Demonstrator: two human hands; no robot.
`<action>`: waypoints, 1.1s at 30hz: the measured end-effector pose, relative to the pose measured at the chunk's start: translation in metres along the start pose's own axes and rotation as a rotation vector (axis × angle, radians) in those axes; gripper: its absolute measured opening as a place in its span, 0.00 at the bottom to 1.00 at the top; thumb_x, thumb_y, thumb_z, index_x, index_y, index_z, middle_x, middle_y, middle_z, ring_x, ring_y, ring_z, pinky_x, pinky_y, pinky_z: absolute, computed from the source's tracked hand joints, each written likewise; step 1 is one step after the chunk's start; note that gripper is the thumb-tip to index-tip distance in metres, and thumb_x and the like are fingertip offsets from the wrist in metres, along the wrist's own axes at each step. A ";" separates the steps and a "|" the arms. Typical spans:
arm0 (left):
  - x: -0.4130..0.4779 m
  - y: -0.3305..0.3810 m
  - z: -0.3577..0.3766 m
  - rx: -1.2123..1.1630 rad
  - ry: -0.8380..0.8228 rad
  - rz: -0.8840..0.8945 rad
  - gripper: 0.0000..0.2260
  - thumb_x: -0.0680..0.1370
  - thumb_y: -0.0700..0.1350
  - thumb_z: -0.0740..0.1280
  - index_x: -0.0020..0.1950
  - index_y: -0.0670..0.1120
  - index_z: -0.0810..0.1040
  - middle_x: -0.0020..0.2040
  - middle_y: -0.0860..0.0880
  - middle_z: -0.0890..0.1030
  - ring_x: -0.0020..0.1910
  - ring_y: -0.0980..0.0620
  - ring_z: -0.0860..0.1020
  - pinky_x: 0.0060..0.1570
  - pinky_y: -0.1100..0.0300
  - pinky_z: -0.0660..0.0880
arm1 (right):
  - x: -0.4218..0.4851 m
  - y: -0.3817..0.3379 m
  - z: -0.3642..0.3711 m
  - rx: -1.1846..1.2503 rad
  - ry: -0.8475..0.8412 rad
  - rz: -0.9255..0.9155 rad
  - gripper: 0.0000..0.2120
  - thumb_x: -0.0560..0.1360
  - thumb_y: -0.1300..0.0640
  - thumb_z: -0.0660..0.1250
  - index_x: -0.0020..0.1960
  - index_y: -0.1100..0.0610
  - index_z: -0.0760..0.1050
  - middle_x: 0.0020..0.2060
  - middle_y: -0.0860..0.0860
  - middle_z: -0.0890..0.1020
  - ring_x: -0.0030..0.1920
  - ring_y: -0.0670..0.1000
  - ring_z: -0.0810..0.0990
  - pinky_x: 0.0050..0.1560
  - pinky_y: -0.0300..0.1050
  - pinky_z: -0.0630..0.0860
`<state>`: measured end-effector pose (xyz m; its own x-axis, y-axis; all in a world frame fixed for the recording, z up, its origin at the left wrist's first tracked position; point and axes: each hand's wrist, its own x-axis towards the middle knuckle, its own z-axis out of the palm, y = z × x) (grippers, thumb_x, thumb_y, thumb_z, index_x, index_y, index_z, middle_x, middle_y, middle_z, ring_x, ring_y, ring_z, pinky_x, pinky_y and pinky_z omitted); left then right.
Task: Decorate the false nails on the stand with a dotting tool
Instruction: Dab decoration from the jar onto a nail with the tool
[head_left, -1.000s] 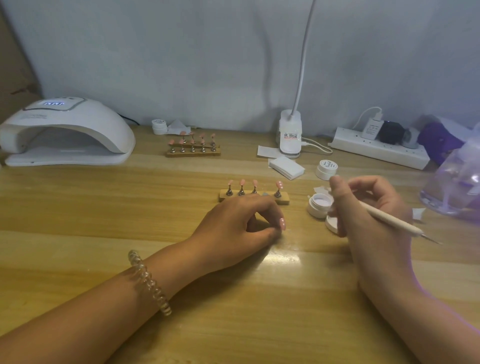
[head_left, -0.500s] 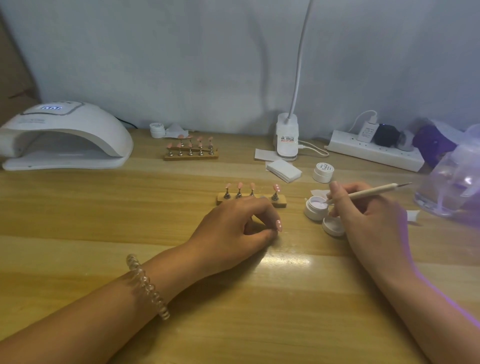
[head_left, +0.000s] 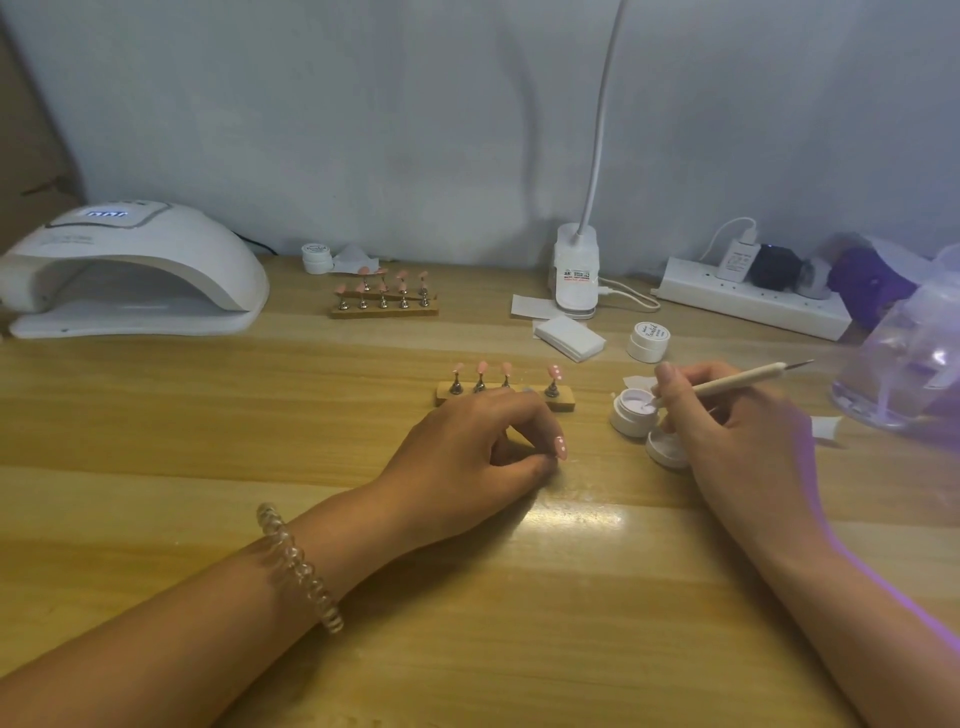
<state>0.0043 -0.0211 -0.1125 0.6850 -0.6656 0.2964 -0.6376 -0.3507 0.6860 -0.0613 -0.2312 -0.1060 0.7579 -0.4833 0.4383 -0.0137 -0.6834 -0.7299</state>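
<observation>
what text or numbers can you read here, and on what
Nothing is legible.
Lit digits on the nail lamp display: too blurred.
Script on the closed jar lid: too small.
Label on the back jar: too small.
Print on the desk lamp sticker: too small.
Print on the charger: too faint.

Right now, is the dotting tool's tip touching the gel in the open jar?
Touching. The head view shows the dotting tool tip sunk into the lilac gel of the open jar.
</observation>
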 end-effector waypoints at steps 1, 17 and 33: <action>0.000 0.000 0.000 0.003 0.001 0.003 0.06 0.75 0.42 0.73 0.46 0.53 0.81 0.45 0.60 0.82 0.35 0.65 0.74 0.37 0.66 0.66 | 0.000 0.000 0.000 0.003 0.009 -0.009 0.14 0.79 0.42 0.63 0.42 0.48 0.80 0.32 0.45 0.83 0.37 0.48 0.82 0.40 0.51 0.77; 0.001 -0.002 0.002 0.007 0.019 -0.008 0.06 0.74 0.42 0.73 0.46 0.52 0.81 0.44 0.61 0.82 0.33 0.62 0.74 0.36 0.67 0.66 | -0.036 -0.039 0.011 0.627 -0.245 0.289 0.10 0.76 0.55 0.70 0.43 0.59 0.71 0.28 0.54 0.82 0.24 0.48 0.76 0.24 0.41 0.73; 0.001 -0.003 0.001 0.016 0.009 0.004 0.06 0.74 0.42 0.73 0.46 0.53 0.81 0.44 0.61 0.82 0.33 0.61 0.74 0.36 0.64 0.66 | -0.036 -0.042 0.013 0.533 -0.313 0.278 0.08 0.70 0.63 0.67 0.37 0.62 0.68 0.26 0.58 0.81 0.24 0.48 0.76 0.26 0.40 0.74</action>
<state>0.0062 -0.0219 -0.1148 0.6857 -0.6608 0.3052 -0.6458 -0.3589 0.6739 -0.0794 -0.1779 -0.0980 0.9271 -0.3657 0.0824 0.0269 -0.1543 -0.9877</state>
